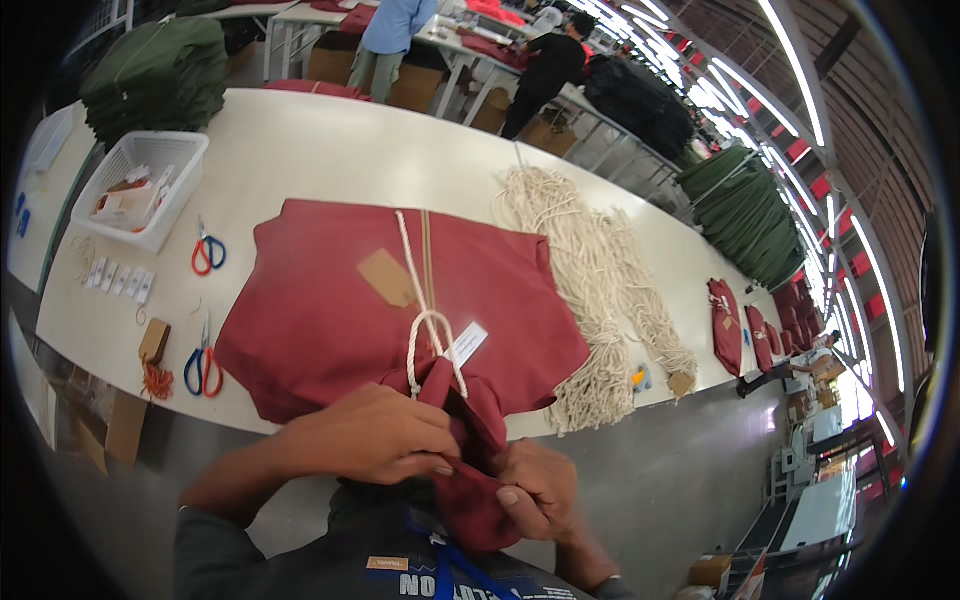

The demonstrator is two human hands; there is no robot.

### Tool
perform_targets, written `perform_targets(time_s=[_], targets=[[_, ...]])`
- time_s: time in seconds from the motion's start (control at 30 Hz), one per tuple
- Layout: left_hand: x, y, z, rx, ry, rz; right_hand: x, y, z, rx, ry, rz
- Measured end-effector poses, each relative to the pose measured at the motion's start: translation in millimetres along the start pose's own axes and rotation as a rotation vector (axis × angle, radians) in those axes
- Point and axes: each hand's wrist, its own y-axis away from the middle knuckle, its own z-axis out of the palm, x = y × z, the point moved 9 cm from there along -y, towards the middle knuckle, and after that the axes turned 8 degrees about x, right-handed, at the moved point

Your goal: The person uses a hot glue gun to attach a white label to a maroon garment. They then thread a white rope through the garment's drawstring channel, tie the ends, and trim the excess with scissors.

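Observation:
A dark red fabric bag (330, 290) lies flat on the white table (350, 130), its near end gathered and hanging over the front edge toward me. My left hand (375, 435) pinches the gathered cloth from the left. On the right, my right hand (540, 490) grips the same folded mouth, thumb on top. Between both hands the cloth forms an open fold. A white cord (413, 260) runs down the bag and loops near its gathered neck. Attached there are a brown paper tag (385, 277) and a small white label (468, 343).
Bundles of white cord (580, 330) lie right of the bag. At left are scissors (208, 250), a second pair of scissors (204, 370), orange-threaded tags (155, 345) and a white basket (140, 190). Green folded fabric (155, 75) stands behind. More red bags (725, 325) sit far right. People work beyond.

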Motion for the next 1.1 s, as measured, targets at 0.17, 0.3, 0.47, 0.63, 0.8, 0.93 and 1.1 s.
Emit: perform_targets(time_s=[0.17, 0.3, 0.47, 0.63, 0.8, 0.93, 1.1], targets=[[4, 62, -43, 0.137, -0.256, -0.166, 30, -18, -12, -0.185, 0.328, -0.103], [11, 71, -26, 0.135, -0.517, -0.369, 44, -37, 2, -0.280, 0.152, -0.207], [18, 22, 55, 0.244, -0.137, -0.488, 24, -32, 22, -0.475, -0.140, -0.497], [52, 59, 80, 0.237, -0.277, -0.882, 90, -78, 22, -0.422, -0.080, -0.472], [67, 71, 151, 0.177, -0.268, -1.203, 124, -110, 78, -0.380, -0.098, -0.413], [62, 71, 188, 0.259, -0.268, -1.349, 104, -89, 130, -0.539, -0.001, -0.674], [52, 69, 218, 0.355, -0.274, -1.374, 115, -106, 142, -0.674, 0.128, -0.523]])
